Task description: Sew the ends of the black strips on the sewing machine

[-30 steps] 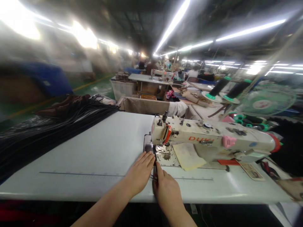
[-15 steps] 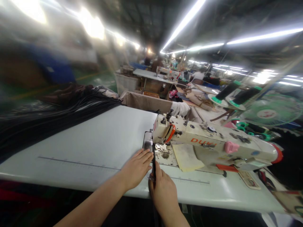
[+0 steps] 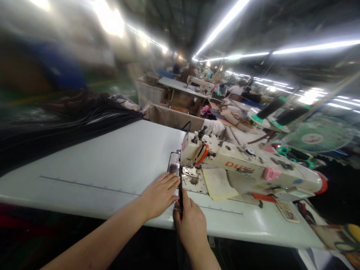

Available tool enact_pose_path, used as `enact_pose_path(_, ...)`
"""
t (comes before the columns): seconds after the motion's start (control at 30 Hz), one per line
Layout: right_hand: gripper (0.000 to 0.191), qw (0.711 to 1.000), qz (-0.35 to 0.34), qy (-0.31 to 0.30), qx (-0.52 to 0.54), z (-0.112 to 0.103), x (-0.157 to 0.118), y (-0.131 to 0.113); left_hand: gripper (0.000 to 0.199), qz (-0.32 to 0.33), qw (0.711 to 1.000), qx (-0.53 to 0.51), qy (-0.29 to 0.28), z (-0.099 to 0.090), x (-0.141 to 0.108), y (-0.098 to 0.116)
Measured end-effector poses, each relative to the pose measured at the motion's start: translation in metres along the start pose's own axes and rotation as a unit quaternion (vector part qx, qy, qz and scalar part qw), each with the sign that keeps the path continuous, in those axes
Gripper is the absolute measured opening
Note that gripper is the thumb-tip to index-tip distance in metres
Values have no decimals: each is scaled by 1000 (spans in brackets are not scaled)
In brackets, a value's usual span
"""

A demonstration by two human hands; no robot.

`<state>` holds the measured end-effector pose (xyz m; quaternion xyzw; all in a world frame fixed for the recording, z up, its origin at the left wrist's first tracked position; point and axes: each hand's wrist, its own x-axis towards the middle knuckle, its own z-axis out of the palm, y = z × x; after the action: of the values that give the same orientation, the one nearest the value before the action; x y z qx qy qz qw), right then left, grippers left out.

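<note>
A narrow black strip (image 3: pixel 180 195) runs from the table's front edge up under the needle end of a white sewing machine (image 3: pixel 242 168). My left hand (image 3: pixel 160 195) lies flat on the tabletop left of the strip, fingers stretched together, their tips beside it near the metal plate (image 3: pixel 173 168). Just in front of the needle area, my right hand (image 3: pixel 192 221) grips the strip between thumb and fingers. The strip's lower end hangs over the front edge. Behind the machine head, a thin black loop (image 3: pixel 188 125) stands up.
Long black strips (image 3: pixel 84 131) are piled along the table's left side. A yellowish sheet (image 3: pixel 218 184) lies under the machine arm. Thread spools (image 3: pixel 268 110) and a green fan (image 3: pixel 316 137) stand right. A fabric-lined bin (image 3: pixel 171 117) sits behind the pale tabletop (image 3: pixel 118 157).
The black loop behind the machine head stands higher than before. Both hands keep nearly the same pose at the strip. The whole view has shifted slightly.
</note>
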<state>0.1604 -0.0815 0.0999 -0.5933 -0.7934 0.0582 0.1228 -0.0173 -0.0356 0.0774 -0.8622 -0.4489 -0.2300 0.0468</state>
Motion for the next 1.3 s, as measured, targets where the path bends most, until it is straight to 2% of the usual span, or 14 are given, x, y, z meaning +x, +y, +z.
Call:
enact_pose_path(0.17, 54, 1000, -5, -2, 20, 0, 1, 4, 55, -5, 1000, -4, -8, -2, 1, 0)
enact_pose_path(0.27, 46, 995, -3, 14, 98, -1, 3, 11, 56, -13, 1000, -11, -13, -3, 1, 1)
enact_pose_path(0.4, 42, 962, 65, 36, 261, -4, 10, 25, 59, -16, 1000, -13, -8, -2, 1, 2)
enact_pose_path(0.53, 41, 930, 102, 37, 352, -11, 18, 34, 62, -19, 1000, -18, 2, -3, 2, 3)
enact_pose_path(0.73, 34, 907, 124, 37, 401, -21, 23, 34, 66, -18, 1000, -13, 0, -3, 1, 2)
enact_pose_path(0.9, 33, 899, 128, 37, 417, -23, 22, 34, 64, -12, 1000, -3, 3, -1, 1, 2)
enact_pose_path(1.1, 33, 891, 131, 44, 432, -16, 21, 35, 45, 8, 1000, 4, 18, 1, 2, 2)
enact_pose_path(1.3, 33, 888, 125, 55, 440, -4, 19, 40, 40, 6, 999, -17, 31, 2, 2, 2)
